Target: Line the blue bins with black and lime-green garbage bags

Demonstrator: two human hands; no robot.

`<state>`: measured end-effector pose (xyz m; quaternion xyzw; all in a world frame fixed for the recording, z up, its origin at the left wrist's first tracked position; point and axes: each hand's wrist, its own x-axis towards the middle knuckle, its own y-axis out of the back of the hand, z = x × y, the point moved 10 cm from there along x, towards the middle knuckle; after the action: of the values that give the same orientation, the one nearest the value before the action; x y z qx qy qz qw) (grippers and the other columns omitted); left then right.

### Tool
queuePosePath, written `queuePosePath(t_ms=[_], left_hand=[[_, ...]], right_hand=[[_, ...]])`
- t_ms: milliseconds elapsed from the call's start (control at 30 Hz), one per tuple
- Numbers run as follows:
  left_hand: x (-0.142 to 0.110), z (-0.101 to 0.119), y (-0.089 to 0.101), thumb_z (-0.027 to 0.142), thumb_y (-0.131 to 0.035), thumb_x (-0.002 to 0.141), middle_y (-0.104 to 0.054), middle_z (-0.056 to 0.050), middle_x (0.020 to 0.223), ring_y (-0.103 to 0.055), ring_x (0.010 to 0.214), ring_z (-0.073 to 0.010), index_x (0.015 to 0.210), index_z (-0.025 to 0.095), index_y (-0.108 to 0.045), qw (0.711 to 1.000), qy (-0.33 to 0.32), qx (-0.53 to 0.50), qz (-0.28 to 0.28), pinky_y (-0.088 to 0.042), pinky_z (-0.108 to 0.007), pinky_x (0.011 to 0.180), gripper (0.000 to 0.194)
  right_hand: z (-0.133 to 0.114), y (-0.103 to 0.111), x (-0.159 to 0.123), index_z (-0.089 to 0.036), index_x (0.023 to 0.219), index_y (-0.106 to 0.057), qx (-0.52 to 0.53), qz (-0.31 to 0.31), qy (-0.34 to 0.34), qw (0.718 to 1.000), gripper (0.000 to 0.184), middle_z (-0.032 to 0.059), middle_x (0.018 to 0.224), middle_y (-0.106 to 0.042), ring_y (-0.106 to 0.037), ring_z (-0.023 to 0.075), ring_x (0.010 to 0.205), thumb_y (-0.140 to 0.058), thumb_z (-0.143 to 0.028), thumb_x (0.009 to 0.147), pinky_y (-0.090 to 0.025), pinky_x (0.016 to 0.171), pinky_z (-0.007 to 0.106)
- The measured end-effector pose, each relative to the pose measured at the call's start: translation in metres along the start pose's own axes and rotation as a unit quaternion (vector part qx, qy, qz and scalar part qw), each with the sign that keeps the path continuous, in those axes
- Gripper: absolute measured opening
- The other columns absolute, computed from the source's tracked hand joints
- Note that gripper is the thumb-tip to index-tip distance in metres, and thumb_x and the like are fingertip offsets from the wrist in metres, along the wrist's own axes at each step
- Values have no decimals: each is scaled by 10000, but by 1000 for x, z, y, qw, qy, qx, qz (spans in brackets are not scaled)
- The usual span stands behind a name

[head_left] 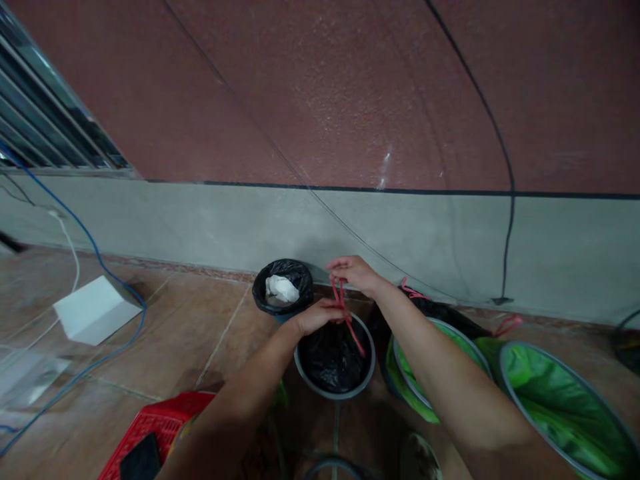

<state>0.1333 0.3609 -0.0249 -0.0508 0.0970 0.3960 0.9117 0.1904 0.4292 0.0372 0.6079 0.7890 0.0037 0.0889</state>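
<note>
Both my hands meet above a grey bin (334, 392) lined with a black bag (330, 360). My left hand (316, 315) is closed on the bag's red drawstring (350, 323) at the bin's far rim. My right hand (353, 273) pinches the upper loops of the same red drawstring, just above and behind the left. The string hangs down across the bag's opening.
A small black-lined bin (283, 288) with white paper stands behind by the wall. Two green-lined bins (565, 407) (440, 360) stand to the right. A red basket (150, 433) lies at lower left. A blue cable (95, 253) and white box (95, 310) lie on the tiled floor.
</note>
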Motion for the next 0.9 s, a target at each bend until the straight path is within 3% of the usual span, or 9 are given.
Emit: queuePosePath(t_ms=[133,300,400,467,567,767,900], left_hand=[[3,0,5,476,-581,792,-569,-2,608,-451,571,-87,649,127,-633,999,-19,39,-13,-398,-238,631,381],[7,1,2,363,-571,821,-591,3,629,-479,570,-92,701,144,-656,976,-67,189,-79,-408,-216,610,264],[5,9,0,224,-553,821,-663,-15,728,-560,635,-115,810,180,-703,943,-117,303,-78,-430,-210,648,157],[5,14,4,182,-561,804,-679,-25,764,-593,670,-137,856,196,-703,919,-132,369,-36,-438,-220,680,152],[4,18,8,177,-568,806,-664,-38,769,-608,719,-171,938,200,-669,884,-137,446,26,-440,-251,728,167],[-3,13,-2,264,-486,898,-625,-76,868,-587,782,-182,887,165,-607,783,-178,593,62,-446,-291,735,157],[-7,11,0,243,-456,921,-611,-77,934,-576,826,-172,892,159,-605,740,-196,636,102,-450,-293,756,173]], right_hand=[[65,6,-3,-168,882,-642,170,71,-67,981,127,29,716,-675,-607,119,627,-613,-234,778,-492,588,229],[123,-14,-29,-186,900,-643,234,50,-111,964,328,45,730,-675,-609,148,603,-557,-494,826,-513,563,284],[125,-17,-39,-187,899,-642,206,25,-90,974,321,20,715,-667,-605,129,597,-626,-479,766,-502,578,266],[119,-18,-41,-181,852,-638,175,-1,-77,981,286,3,705,-663,-593,111,586,-699,-405,685,-485,574,242],[113,-21,-42,-167,809,-626,156,-43,-74,984,257,-3,687,-660,-572,98,559,-710,-327,627,-465,565,233],[121,-30,-45,-156,878,-672,172,-134,-98,971,280,29,830,-697,-627,122,738,-677,-208,604,-478,737,261],[129,-27,-45,-163,888,-686,194,-122,-118,966,320,14,812,-690,-613,112,737,-739,-214,577,-470,733,247]])
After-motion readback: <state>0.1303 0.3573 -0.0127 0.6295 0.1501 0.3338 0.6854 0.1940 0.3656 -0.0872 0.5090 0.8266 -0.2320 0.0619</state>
